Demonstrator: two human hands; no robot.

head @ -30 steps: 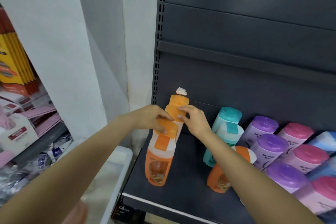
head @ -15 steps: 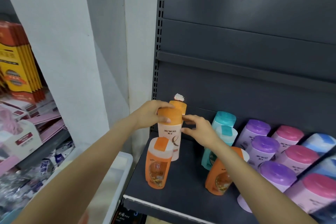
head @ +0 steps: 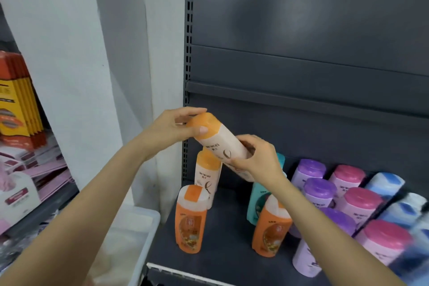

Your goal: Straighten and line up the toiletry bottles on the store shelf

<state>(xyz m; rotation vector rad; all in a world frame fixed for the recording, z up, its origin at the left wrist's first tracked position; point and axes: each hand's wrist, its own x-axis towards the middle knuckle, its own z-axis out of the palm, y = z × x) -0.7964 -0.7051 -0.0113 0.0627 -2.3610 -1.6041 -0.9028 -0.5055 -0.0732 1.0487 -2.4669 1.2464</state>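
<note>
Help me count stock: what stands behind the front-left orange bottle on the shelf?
Directly behind the orange bottle stands one cream bottle with an orange cap. The lifted cream bottle, held by both hands, covers its top and whatever stands further back.

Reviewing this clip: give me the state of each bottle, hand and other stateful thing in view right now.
Lifted white bottle: off the shelf, tilted, held by both hands.
Left hand: grips its orange cap end.
Right hand: grips its body.
Second white bottle: upright at the shelf's back.
Left orange bottle: upright near the front.
Right orange bottle: standing, leaning slightly.
Teal bottle: standing, partly hidden.
Purple and pink bottles: standing in rows.
</note>
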